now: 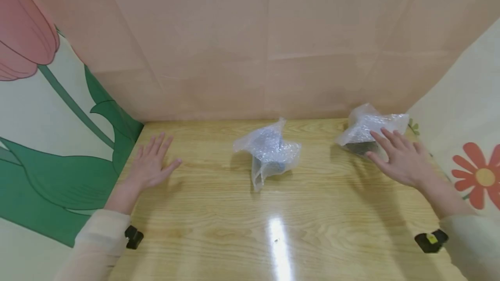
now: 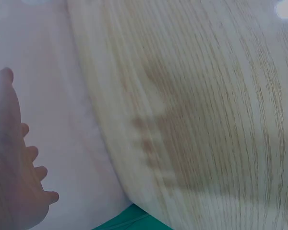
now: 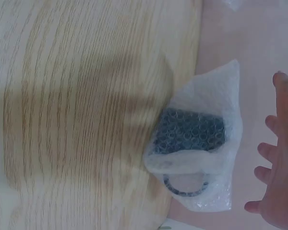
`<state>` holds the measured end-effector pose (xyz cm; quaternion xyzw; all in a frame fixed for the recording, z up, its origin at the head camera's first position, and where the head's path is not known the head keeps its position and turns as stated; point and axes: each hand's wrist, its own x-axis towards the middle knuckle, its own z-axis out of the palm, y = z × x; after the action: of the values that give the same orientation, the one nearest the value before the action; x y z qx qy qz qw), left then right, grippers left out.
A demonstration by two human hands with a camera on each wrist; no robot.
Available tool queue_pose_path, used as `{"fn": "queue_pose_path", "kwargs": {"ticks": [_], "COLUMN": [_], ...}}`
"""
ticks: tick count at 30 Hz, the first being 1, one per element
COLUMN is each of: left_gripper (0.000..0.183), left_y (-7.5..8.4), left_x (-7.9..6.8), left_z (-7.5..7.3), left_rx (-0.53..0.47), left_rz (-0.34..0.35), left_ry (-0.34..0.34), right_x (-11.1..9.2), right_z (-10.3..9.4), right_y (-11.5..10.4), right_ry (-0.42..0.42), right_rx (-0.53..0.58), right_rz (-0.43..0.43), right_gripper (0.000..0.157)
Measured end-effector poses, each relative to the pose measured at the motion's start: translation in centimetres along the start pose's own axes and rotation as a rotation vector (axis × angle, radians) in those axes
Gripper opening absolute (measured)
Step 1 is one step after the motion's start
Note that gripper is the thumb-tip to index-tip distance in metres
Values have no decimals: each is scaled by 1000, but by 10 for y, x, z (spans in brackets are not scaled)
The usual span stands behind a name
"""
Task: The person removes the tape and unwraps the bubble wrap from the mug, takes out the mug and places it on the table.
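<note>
While hands hover, bubble-wrapped bundles, tabletop

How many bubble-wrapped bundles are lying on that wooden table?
2. One bundle lies around the middle, toward the back of the table; the other bundle is at the back right, near the right hand. No others show.
</note>
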<state>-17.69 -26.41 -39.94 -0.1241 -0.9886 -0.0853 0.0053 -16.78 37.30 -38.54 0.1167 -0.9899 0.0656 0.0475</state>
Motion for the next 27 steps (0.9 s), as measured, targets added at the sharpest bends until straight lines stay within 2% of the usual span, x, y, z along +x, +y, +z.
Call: {"fn": "queue_pose_path", "kwargs": {"ticks": [5, 16, 21, 27], "left_gripper": [77, 73, 70, 65], "left_y": [2, 5, 9, 18], "left_x": [1, 5, 6, 9], "left_z": [3, 17, 24, 31], "left_rx": [-30, -102, -131, -190], "left_rz": [4, 30, 60, 85], "left_ry": [36, 98, 132, 158], "right_x": [3, 6, 7, 9], "right_z": [3, 9, 11, 12], "right_y": [-7, -18, -24, -27], "right_ry": [33, 172, 227, 238], "right_rx": [48, 114, 192, 304], "right_rz": [-8, -36, -62, -69], "right_gripper": [67, 60, 58, 53]}}
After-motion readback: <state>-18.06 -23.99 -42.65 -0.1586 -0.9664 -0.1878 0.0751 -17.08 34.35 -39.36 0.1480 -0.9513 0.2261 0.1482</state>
